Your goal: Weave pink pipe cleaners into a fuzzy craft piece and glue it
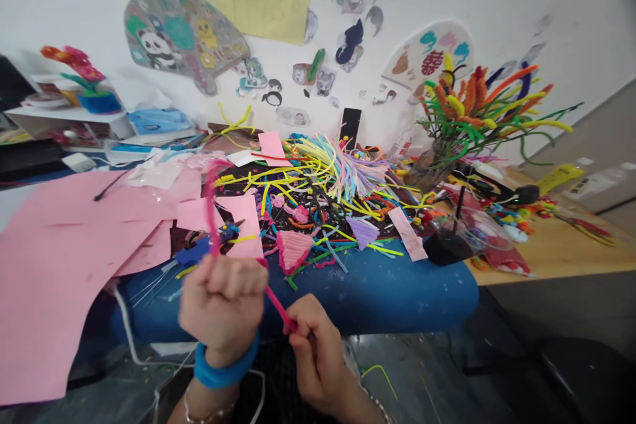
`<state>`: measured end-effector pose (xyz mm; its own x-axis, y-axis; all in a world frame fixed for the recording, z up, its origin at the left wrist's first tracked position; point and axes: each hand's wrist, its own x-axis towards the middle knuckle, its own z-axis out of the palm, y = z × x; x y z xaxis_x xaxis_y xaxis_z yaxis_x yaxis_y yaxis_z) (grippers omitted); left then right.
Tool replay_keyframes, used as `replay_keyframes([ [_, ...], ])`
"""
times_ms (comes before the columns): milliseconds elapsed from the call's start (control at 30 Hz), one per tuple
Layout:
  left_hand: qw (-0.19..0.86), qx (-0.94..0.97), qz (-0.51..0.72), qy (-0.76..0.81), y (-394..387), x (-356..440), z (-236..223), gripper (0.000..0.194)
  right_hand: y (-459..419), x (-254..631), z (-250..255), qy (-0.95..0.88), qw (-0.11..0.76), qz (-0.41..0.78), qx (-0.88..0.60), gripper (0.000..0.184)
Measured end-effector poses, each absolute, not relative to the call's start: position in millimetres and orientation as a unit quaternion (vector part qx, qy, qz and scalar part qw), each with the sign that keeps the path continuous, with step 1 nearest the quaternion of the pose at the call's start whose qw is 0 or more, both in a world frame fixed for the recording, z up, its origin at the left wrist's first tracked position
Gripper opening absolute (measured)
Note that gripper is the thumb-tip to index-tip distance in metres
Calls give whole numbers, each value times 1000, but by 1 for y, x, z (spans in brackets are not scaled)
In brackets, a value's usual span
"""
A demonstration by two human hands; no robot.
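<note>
A bright pink pipe cleaner [278,305] runs between my two hands in front of the table edge. My left hand [223,301], with a blue band at its wrist, is closed in a fist around it, and a blurred end sticks up above the knuckles. Lower and to the right, my right hand [315,348] pinches the pipe cleaner between thumb and fingers. Just beyond the hands lie a pink ribbed triangle [295,250] and a purple ribbed triangle [362,232] on the table.
Loose pipe cleaners [342,169] are heaped across the blue-covered table [377,295]. Large pink sheets [64,245] hang over its left edge. A vase of pipe-cleaner flowers [477,106] and a black stand [450,246] occupy the right. A phone [350,127] leans against the wall.
</note>
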<state>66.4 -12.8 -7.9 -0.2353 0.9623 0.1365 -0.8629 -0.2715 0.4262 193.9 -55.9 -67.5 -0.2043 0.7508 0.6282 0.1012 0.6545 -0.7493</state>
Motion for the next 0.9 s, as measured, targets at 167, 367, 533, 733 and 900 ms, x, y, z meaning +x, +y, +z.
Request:
replay_keyframes([
  [167,597,206,767,116,-10,60,-5,54,-41,220,-74,-681,537,248,-433,27],
  [367,607,205,760,107,-10,62,-7,54,22,269,-76,-656,470,145,-573,21],
  [533,621,192,751,113,-8,67,-11,52,-5,242,-55,-718,458,262,-454,23],
  [733,642,191,733,121,-8,76,-12,51,-33,203,-40,-734,516,228,-377,5],
  [900,653,174,725,133,-6,79,-13,50,-28,201,-47,-786,456,145,-390,12],
])
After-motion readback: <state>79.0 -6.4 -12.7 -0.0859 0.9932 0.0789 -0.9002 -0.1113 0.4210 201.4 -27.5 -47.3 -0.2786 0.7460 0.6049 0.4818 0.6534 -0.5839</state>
